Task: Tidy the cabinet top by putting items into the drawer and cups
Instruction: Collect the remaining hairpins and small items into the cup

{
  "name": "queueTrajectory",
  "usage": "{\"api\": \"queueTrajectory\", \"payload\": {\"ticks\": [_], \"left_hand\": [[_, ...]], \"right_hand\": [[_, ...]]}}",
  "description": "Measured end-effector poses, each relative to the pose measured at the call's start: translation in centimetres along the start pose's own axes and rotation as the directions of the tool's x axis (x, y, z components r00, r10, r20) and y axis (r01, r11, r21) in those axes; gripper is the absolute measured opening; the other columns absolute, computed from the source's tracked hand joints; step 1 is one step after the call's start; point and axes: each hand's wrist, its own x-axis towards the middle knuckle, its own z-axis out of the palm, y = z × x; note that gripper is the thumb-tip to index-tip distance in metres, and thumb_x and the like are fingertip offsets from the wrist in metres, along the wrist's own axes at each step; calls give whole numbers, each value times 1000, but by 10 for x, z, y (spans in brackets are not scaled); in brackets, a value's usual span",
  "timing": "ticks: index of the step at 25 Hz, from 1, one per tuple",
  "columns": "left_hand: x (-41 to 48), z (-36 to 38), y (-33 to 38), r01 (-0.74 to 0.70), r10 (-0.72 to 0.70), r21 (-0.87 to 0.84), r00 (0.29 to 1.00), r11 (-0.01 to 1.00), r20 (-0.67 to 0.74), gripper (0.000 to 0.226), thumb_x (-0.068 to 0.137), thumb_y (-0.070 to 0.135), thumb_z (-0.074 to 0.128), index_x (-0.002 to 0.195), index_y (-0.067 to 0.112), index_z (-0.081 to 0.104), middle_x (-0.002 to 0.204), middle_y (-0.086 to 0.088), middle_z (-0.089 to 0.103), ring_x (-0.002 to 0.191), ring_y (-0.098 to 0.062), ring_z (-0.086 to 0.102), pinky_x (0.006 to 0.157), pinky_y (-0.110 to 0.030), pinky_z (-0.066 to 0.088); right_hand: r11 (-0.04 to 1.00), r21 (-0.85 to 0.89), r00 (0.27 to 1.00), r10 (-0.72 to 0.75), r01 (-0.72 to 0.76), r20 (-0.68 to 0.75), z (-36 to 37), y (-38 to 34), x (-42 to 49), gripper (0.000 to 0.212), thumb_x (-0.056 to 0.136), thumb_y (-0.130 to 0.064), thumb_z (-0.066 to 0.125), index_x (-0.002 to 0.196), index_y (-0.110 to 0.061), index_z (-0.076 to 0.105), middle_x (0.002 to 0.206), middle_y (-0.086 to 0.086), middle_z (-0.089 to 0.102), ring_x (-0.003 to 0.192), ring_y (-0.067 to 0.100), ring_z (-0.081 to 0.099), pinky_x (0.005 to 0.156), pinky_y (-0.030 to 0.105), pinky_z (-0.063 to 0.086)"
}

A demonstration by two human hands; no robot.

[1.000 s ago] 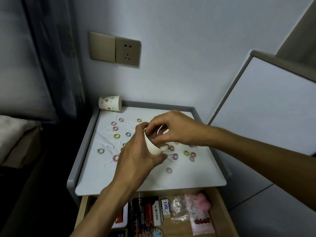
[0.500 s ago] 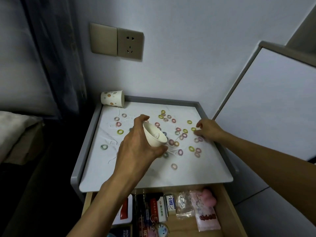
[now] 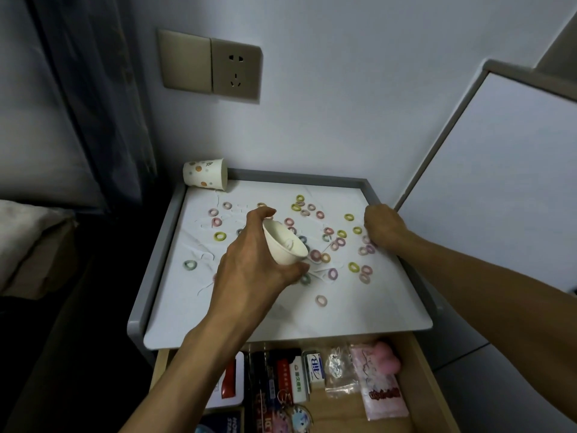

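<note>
Over the white tabletop (image 3: 343, 314), the left hand (image 3: 249, 270) grips a plain paper cup (image 3: 285, 245), held tilted. Near the right rim, the right hand (image 3: 384, 228) sits curled on scattered coloured rings (image 3: 353, 267); whether it pinches one I cannot tell. A spotted cup (image 3: 205, 176) lies on its side at the back left corner. Below the front edge, the drawer (image 3: 421, 370) stands open.
</note>
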Motion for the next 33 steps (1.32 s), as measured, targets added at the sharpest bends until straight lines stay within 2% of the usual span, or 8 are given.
{"api": "queueTrajectory", "payload": {"ticks": [5, 8, 12, 15, 17, 23, 27, 33], "left_hand": [[0, 2, -1, -9, 9, -11, 1000, 1000, 7, 84, 64, 38, 86, 132, 37, 37, 114, 12, 56, 99, -15, 56, 80, -32, 50], [-1, 2, 1, -10, 10, -21, 1000, 1000, 10, 85, 64, 38, 86, 132, 37, 36, 115, 10, 57, 99, -15, 57, 79, -32, 50], [-2, 0, 1, 3, -3, -6, 1000, 1000, 4, 87, 63, 41, 86, 133, 38, 35, 118, 8, 58, 100, -17, 59, 80, -36, 54], [-2, -4, 1, -2, 2, -22, 1000, 1000, 1, 87, 64, 38, 87, 135, 35, 35, 117, 9, 56, 99, -14, 57, 70, -18, 48], [-1, -6, 2, -8, 8, -23, 1000, 1000, 0, 86, 65, 37, 86, 134, 34, 36, 114, 10, 55, 97, -13, 56, 66, -11, 41], [-5, -16, 0, -8, 8, -26, 1000, 1000, -16, 85, 65, 36, 86, 133, 34, 36, 113, 10, 56, 99, -16, 57, 68, -17, 42], [-6, -17, 3, -15, 14, -32, 1000, 999, -27, 84, 66, 37, 86, 133, 33, 36, 112, 10, 55, 101, -17, 57, 73, -24, 45], [-3, -13, 6, -5, 5, -25, 1000, 1000, -20, 85, 67, 39, 85, 135, 33, 36, 114, 10, 53, 100, -16, 54, 66, -15, 41]], "right_hand": [[999, 51, 999, 12, -14, 43, 2, 2, -1, 12, 92, -2, 54, 99, 3, 62, 105, 21, 66, 94, 34, 65, 73, 33, 47], [990, 140, 999, 12, -5, -51, 2, 1, -3, 9, 94, -4, 53, 100, -2, 59, 102, 19, 65, 87, 30, 63, 70, 32, 47], [915, 242, 942, -287, 323, -171, -12, -30, 0, 14, 97, -13, 53, 107, -11, 63, 101, 8, 66, 89, 22, 62, 78, 36, 53], [882, 129, 891, -448, 454, -72, -11, -55, 1, 16, 97, -16, 51, 103, -12, 65, 104, 8, 66, 93, 24, 60, 78, 36, 48], [904, 121, 912, -405, 411, -69, -4, -61, 2, 10, 95, -19, 54, 97, -13, 61, 99, 8, 65, 88, 25, 58, 74, 38, 48], [914, 347, 976, -215, 212, -28, 0, -67, 8, 15, 90, -21, 68, 99, -10, 66, 94, 7, 67, 78, 21, 61, 72, 31, 49], [944, 275, 980, -196, 179, 32, -3, -75, 12, 18, 91, -20, 66, 93, -2, 68, 93, 15, 71, 79, 28, 65, 69, 31, 46], [959, 163, 969, -242, 233, 41, -6, -72, 5, 12, 95, -12, 54, 104, -9, 61, 104, 10, 65, 83, 24, 64, 67, 33, 50]]}}
